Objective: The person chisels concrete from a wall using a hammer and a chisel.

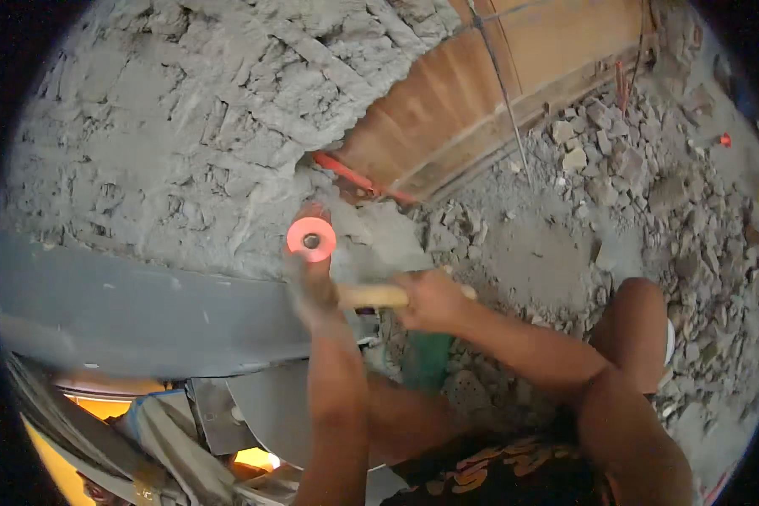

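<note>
My left hand (319, 271) is closed around a chisel with a round pink-orange hand guard (310, 239), whose grey metal end shows in the middle. The chisel points at the rough grey concrete (185, 169); its tip is hidden behind the guard. My right hand (434, 299) grips the pale wooden handle (375, 296) of a hammer. Smeared by motion, the hammer's grey head (304, 295) lies in front of my left hand and wrist, just below the guard, and partly hides that hand. Whether the head touches anything, I cannot tell.
Broken stone and rubble (599, 143) cover the ground on the right. Brown boards (481, 93) with a thin rod (506, 93) rise at the back, beside a red-orange strip (346, 173). A smooth grey beam (135, 312) runs along the left. My bent knee (637, 316) is at right.
</note>
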Tool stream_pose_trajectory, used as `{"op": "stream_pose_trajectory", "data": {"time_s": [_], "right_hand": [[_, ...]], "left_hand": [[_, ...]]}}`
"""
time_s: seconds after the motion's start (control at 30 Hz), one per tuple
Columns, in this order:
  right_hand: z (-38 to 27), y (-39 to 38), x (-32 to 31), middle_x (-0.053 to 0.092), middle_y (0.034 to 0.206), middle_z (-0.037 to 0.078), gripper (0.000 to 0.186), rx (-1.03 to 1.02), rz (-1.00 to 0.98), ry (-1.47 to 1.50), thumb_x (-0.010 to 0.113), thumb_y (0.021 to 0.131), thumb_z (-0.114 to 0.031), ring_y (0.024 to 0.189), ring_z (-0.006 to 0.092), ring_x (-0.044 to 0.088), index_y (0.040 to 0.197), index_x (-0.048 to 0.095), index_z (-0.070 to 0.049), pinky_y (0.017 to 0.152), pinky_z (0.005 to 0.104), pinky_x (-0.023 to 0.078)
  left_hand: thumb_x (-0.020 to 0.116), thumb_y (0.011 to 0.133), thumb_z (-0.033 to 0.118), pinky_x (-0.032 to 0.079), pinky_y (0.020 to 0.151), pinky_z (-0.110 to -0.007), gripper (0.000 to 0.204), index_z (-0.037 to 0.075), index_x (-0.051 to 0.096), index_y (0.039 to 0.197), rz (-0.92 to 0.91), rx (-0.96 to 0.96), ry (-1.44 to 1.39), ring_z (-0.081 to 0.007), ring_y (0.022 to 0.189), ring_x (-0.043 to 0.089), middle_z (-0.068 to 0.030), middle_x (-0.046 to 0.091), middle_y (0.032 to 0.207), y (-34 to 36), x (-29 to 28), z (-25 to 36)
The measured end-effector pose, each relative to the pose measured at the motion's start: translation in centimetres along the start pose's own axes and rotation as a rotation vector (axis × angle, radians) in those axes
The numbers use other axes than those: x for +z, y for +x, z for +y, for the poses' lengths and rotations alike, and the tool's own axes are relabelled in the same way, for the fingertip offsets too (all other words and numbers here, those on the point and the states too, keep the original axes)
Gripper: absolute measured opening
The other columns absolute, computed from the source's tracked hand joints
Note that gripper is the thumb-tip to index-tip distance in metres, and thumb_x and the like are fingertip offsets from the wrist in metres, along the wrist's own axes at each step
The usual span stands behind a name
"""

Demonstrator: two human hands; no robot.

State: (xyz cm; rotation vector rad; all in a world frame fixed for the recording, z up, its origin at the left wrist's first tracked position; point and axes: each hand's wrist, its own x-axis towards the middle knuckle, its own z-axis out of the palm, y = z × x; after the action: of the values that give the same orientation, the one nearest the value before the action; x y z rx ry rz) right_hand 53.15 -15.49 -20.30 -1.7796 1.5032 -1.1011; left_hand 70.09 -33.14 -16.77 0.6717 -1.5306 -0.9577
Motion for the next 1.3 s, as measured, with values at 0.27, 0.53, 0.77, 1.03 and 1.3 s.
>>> {"op": "stream_pose_trajectory", "data": {"time_s": [0.27, 0.53, 0.77, 1.03, 1.3], "right_hand": [[1.2, 2.7, -1.3, 0.064, 0.071, 0.019, 0.033, -0.001, 0.062, -0.035, 0.068, 0.070, -0.021, 0.066, 0.0394, 0.065, 0.097, 0.058, -0.007, 0.063, 0.0499, 0.052], [-1.7, -2.9, -2.2, 0.064, 0.068, 0.018, 0.026, -0.038, -0.037, 0.018, 0.066, 0.071, -0.020, 0.065, 0.0406, 0.064, 0.094, 0.059, -0.008, 0.061, 0.0512, 0.052], [-0.3, -12.4, -6.3, 0.063, 0.071, 0.016, 0.027, 0.004, -0.129, 0.217, 0.068, 0.071, -0.017, 0.067, 0.0386, 0.065, 0.095, 0.058, -0.009, 0.060, 0.0493, 0.051], [0.5, -13.4, -7.3, 0.058, 0.087, 0.006, 0.017, 0.170, 0.011, 0.125, 0.066, 0.082, -0.010, 0.077, 0.0197, 0.057, 0.095, 0.055, -0.009, 0.064, 0.0342, 0.045], [-0.4, -12.7, -9.9, 0.051, 0.067, -0.001, 0.014, 0.517, 0.393, 0.502, 0.062, 0.086, -0.005, 0.058, 0.0081, 0.048, 0.080, 0.050, -0.007, 0.052, 0.0256, 0.038]], "left_hand": [[0.079, 0.079, 0.029, 0.054, 0.082, -0.033, 0.036, 0.001, 0.068, 0.099, -0.086, 0.154, 0.048, -0.0195, 0.096, 0.065, -0.0110, 0.068, 0.108, 2.0, 1.4, -0.4], [0.077, 0.081, 0.012, 0.051, 0.085, -0.034, 0.028, 0.000, 0.064, 0.103, 0.010, 0.295, 0.461, -0.0199, 0.094, 0.063, -0.0075, 0.067, 0.105, 1.5, 1.3, 1.2], [0.075, 0.082, 0.004, 0.049, 0.076, -0.032, 0.014, 0.001, 0.061, 0.086, -0.044, 0.541, 0.675, -0.0198, 0.080, 0.059, -0.0048, 0.062, 0.084, 2.4, 3.6, -0.2], [0.080, 0.065, 0.014, 0.047, 0.090, -0.041, 0.033, 0.010, 0.067, 0.095, -0.348, 0.543, 0.851, -0.0287, 0.092, 0.062, -0.0092, 0.066, 0.091, 1.3, 14.6, -6.6], [0.084, 0.065, 0.019, 0.040, 0.104, -0.043, 0.064, 0.005, 0.056, 0.121, -1.044, 0.370, 0.559, -0.0341, 0.117, 0.050, -0.0123, 0.052, 0.128, -4.4, 15.1, -3.5]]}}
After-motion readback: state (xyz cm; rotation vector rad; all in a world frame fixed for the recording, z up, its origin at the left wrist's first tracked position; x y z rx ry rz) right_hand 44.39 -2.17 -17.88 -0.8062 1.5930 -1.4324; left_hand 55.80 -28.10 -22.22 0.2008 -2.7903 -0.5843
